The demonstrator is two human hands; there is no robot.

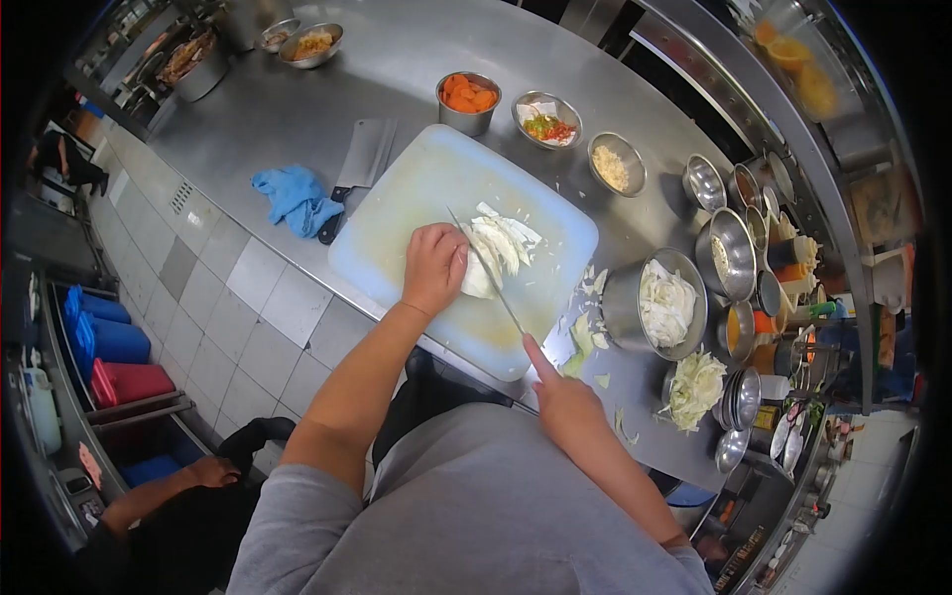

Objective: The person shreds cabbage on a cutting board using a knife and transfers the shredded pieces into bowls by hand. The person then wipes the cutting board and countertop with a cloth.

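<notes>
On the white cutting board (387, 228) lies a piece of pale cabbage (479, 279), with cut strips (513, 238) beside it. My left hand (434, 268) presses on the cabbage with its fingers curled and close together. My right hand (570, 405) grips a kitchen knife (496, 288), forefinger stretched along it toward the blade. The blade stands edge-on between the held piece and the strips, close to my left fingertips. Most of the knife's handle is hidden in my right hand.
A cleaver (367, 154) and blue cloth (295, 200) lie left of the board. Bowls of carrot (467, 95), chopped peppers (547, 121) and minced pieces (616, 165) stand behind it. A metal pot (635, 307) of cabbage stands at right. Another person's arm (164, 493) shows lower left.
</notes>
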